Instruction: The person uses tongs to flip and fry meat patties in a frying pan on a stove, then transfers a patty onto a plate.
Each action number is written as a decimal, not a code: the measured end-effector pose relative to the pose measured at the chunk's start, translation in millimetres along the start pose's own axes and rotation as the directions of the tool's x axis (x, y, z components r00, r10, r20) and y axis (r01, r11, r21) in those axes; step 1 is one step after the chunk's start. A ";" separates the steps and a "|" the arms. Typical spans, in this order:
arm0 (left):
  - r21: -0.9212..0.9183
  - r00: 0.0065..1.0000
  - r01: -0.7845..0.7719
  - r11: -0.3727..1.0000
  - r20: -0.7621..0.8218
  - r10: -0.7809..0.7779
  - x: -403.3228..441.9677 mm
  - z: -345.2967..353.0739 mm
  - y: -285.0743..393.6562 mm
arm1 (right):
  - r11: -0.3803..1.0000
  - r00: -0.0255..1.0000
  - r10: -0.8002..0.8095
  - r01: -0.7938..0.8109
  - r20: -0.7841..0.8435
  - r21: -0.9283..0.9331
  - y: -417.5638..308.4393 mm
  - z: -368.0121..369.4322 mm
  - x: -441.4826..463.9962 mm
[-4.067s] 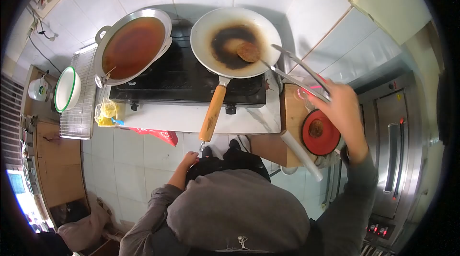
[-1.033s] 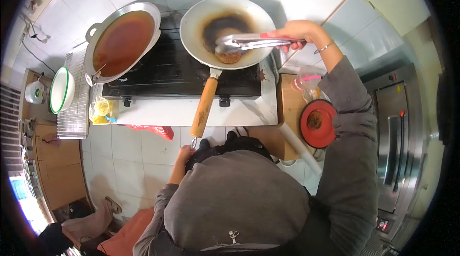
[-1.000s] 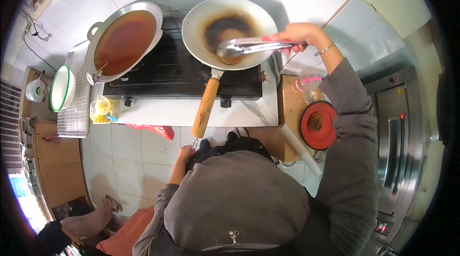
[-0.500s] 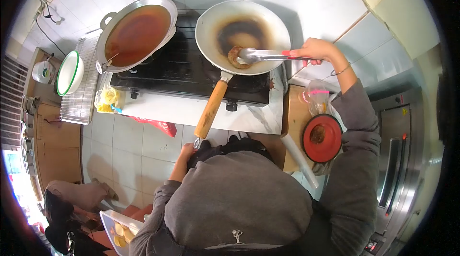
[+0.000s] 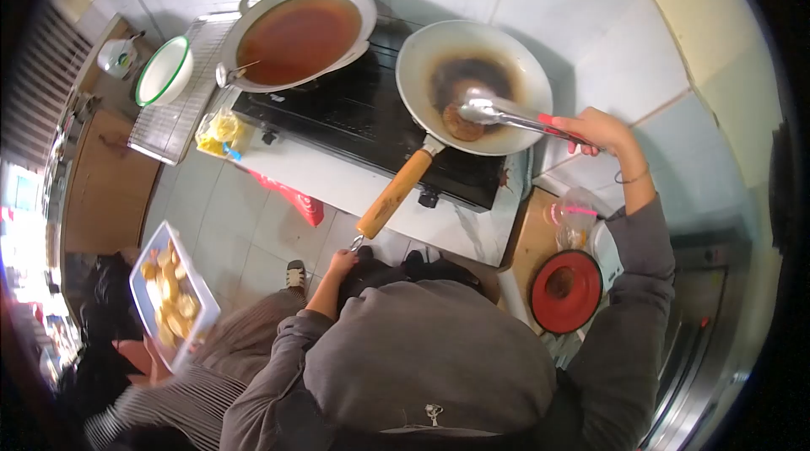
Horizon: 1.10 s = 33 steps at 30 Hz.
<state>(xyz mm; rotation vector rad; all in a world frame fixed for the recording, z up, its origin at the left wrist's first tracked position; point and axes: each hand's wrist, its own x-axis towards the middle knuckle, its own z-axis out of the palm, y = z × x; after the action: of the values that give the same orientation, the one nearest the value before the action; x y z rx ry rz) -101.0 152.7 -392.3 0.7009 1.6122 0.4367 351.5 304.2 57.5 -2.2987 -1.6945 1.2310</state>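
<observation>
My right hand (image 5: 601,132) grips metal tongs (image 5: 523,117), whose tips rest on a browned round patty (image 5: 461,125) in the white wok (image 5: 533,84). The patty lies in the lower part of the wok, next to a dark scorched patch. A wooden handle (image 5: 395,195) points from the wok toward me and ends in a metal loop. Small in view and partly hidden, my left hand (image 5: 343,263) is closed at that loop. On the right, a red plate (image 5: 582,303) bears another browned patty (image 5: 558,284).
A wide pan of reddish-brown liquid (image 5: 299,37) stands on the black stove (image 5: 337,105), left of the wok. Beyond it are a wire rack (image 5: 160,135) and a green-rimmed bowl (image 5: 165,71). At lower left another person holds a tub (image 5: 139,278) of pale yellow pieces.
My view has shifted and tilted. The tongs and patty remain in the wok, my left hand at its handle. The other person's tub has come further into view at lower left.
</observation>
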 end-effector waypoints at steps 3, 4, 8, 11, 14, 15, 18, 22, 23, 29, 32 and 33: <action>0.062 0.992 -0.030 0.998 -0.121 0.038 -28.0 7.5 9.6 | 1.000 1.000 -0.002 0.002 0.021 0.009 -5.9 -1.3 5.8; 0.093 0.987 -0.027 0.995 -0.157 0.041 -36.8 7.8 10.8 | 1.000 0.999 -0.004 0.005 0.046 -0.021 -3.0 -1.4 10.5; -0.109 0.958 -0.135 0.985 -0.267 0.102 -28.8 5.2 -34.9 | 0.998 0.997 0.020 -0.015 0.080 -0.061 1.1 0.3 18.7; -0.121 0.931 -0.086 0.989 -0.363 0.037 -26.6 -1.1 -62.8 | 0.998 0.996 0.026 -0.020 0.087 -0.066 3.3 3.7 20.9; 0.028 0.875 0.059 0.998 -0.483 -0.038 -24.7 3.4 -77.0 | 0.998 0.996 0.024 -0.019 0.089 -0.057 8.6 4.7 21.6; 0.044 0.889 0.038 0.998 -0.457 -0.013 -24.4 0.4 -82.5 | 0.997 0.996 0.023 -0.017 0.083 -0.071 8.6 5.4 21.0; 0.107 0.912 0.013 0.994 -0.408 0.032 -25.4 -7.1 -94.9 | 0.996 0.998 0.001 0.005 0.067 -0.088 6.6 8.1 18.3; 0.065 0.874 0.056 0.996 -0.485 -0.017 -51.1 3.9 -70.7 | 0.994 0.998 -0.015 0.020 0.054 -0.110 2.7 10.2 13.5; 0.051 0.867 0.059 0.997 -0.497 -0.026 -55.6 4.2 -67.5 | 0.993 0.998 -0.012 0.018 0.054 -0.116 2.2 9.4 13.3; 0.036 0.835 0.110 0.993 -0.545 -0.073 -74.9 1.7 -45.9 | 0.992 0.997 -0.083 0.083 -0.001 -0.090 -0.5 6.8 7.1; 0.011 0.836 0.111 0.994 -0.542 -0.087 -85.0 9.3 -53.7 | 0.997 0.998 -0.057 0.058 0.021 -0.044 8.2 4.2 6.9; 0.021 0.837 0.109 0.994 -0.541 -0.080 -79.3 7.9 -59.3 | 0.998 0.998 -0.052 0.052 0.028 -0.021 9.4 3.9 9.2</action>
<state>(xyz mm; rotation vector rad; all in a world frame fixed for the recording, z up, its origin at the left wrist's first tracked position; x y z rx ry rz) -100.5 55.4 -372.3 0.5571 2.1902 0.5551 357.5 306.3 45.4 -2.2443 -1.7732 1.2460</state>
